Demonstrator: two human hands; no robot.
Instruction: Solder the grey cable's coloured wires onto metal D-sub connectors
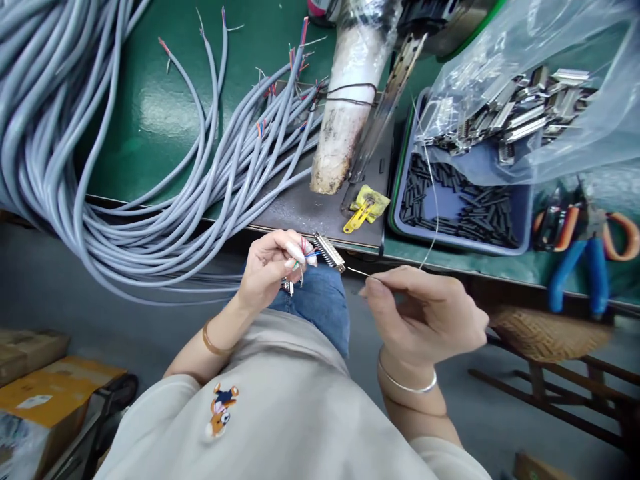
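My left hand [273,263] pinches thin coloured wires [311,254], red, blue and green among them, between thumb and fingers. Right beside those fingertips, a silver multi-pin connector [329,252] sits tilted at the bench edge, its row of pins facing the wires. A thin length of solder wire [359,272] is pinched in my right hand [425,310], its tip pointing at the connector's near end. From that hand the strand loops up over the blue tray. Below my left hand, another small metal connector [289,287] is partly hidden.
Grey cables [200,173] with stripped ends cover the bench's left. A white tube [345,100] and a yellow clip [361,212] are behind the connector. To the right are a blue tray [460,243] of black sleeves, bagged metal connectors [520,113], and blue-handled pliers [580,267].
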